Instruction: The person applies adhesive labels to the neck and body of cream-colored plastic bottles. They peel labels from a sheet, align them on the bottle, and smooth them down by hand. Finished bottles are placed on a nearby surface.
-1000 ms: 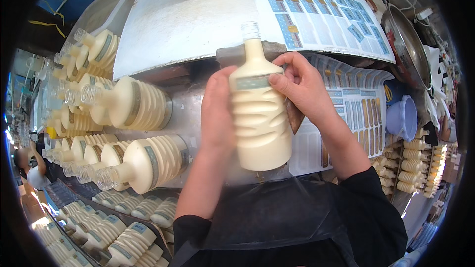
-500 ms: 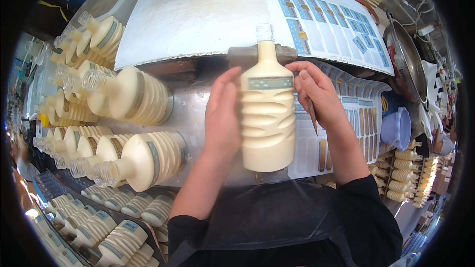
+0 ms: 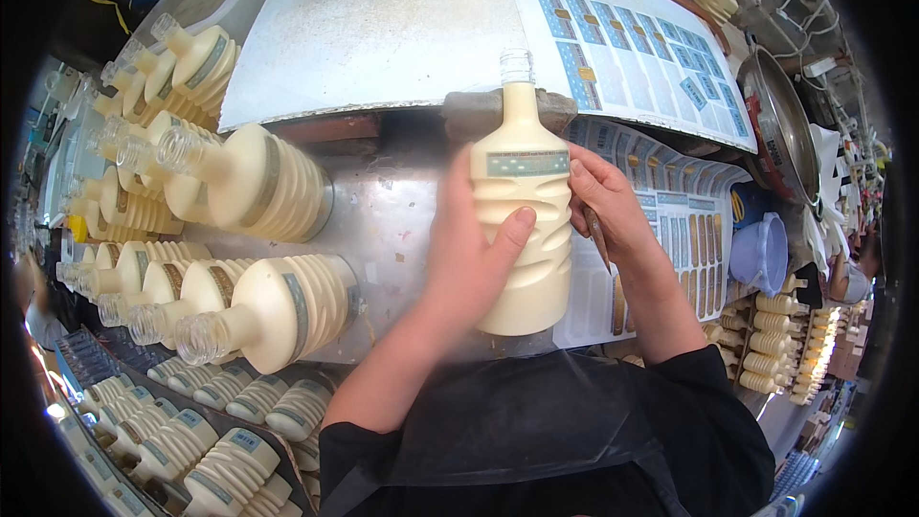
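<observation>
A cream-coloured bottle (image 3: 525, 304) with a ribbed, wavy body and a clear threaded neck stands before me, its neck leaning against a grey-brown block (image 3: 472, 117). Across its shoulder runs a blue-grey label band (image 3: 527, 164). My left hand (image 3: 469, 254) wraps the bottle's left side, thumb laid over the ribs; its other fingers are partly hidden and blurred. At the right edge of the label, my right hand (image 3: 616, 211) touches the bottle with bent fingers. Those fingers also keep hold of a thin, pointed, brownish tool (image 3: 598, 241), point downward.
Rows of similar cream bottles (image 3: 278, 311) lie on the left, with more in trays (image 3: 230, 469) below. Label sheets (image 3: 708, 273) lie right of my bottle and on the white board (image 3: 364, 29) beyond. A lilac bucket (image 3: 761, 254) and metal pan (image 3: 775, 124) are farther right.
My left hand has moved right from beside the bottle onto its front, the thumb now over the ribs. My right hand has shifted slightly lower along the label's edge.
</observation>
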The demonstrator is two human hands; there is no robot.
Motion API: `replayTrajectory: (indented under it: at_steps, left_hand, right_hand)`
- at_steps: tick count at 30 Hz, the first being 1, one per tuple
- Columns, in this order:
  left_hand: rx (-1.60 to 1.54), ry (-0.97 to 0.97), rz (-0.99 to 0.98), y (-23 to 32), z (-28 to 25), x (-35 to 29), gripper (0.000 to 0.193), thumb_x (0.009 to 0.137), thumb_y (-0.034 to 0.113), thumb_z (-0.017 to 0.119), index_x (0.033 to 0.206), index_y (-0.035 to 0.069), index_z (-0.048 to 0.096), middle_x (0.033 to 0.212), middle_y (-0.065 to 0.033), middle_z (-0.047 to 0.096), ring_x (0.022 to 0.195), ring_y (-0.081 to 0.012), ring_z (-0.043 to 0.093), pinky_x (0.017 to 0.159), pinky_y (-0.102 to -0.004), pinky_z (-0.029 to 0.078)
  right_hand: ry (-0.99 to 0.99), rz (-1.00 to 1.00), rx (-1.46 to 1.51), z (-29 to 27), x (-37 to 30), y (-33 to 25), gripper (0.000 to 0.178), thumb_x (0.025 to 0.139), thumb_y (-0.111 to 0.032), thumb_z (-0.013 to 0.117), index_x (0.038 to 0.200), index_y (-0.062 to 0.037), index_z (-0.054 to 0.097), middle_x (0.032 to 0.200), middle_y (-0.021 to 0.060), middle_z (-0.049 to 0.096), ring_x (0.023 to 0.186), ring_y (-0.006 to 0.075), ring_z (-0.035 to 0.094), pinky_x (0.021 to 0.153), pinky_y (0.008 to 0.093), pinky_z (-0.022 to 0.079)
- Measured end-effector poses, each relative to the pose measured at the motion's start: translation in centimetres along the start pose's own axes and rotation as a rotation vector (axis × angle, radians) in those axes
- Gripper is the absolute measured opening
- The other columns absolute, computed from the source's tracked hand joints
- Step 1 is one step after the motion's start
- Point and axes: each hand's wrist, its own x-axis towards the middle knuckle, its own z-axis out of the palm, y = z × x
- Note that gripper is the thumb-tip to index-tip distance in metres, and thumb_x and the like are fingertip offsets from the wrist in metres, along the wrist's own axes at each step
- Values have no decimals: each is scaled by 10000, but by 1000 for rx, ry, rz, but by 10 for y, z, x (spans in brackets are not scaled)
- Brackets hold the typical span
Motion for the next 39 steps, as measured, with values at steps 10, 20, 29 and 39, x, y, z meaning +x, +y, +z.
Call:
replayTrajectory:
  at_steps: [10, 20, 29, 39]
  left_hand:
    - [-325, 51, -234, 9, 1, 0, 862, 912, 109, 655, 1627, 38, 179, 1540, -232, 436, 1379, -297, 491, 1142, -417, 411]
    - [-411, 148, -146, 10, -1, 25, 321, 1083, 184, 538, 1366, 33, 521, 1288, -106, 601, 1121, -153, 606, 977, -322, 521]
    - [-390, 217, -147, 16, 11, 27, 244, 1076, 150, 561, 1284, 24, 537, 1195, -101, 623, 1039, -154, 646, 908, -320, 577]
    - [-367, 230, -145, 13, 14, 29, 249, 1085, 142, 522, 1310, 35, 521, 1208, -101, 614, 1049, -161, 640, 902, -322, 574]
  right_hand:
    - [23, -97, -140, 1, -4, -7, 406, 1071, -170, 506, 1443, -17, 562, 1039, 3, 677, 856, 52, 573, 765, 213, 479]
    - [161, -207, -352, 13, 5, -16, 438, 943, -361, 709, 1227, -35, 639, 929, 98, 694, 880, 170, 655, 814, 335, 522]
    - [168, -200, -408, 11, 8, -17, 437, 922, -371, 722, 1191, -35, 644, 870, 115, 678, 819, 199, 650, 768, 350, 519]
    - [156, -266, -349, 11, 9, -12, 276, 1010, -215, 635, 1213, -28, 646, 803, -37, 568, 736, 33, 504, 671, 208, 434]
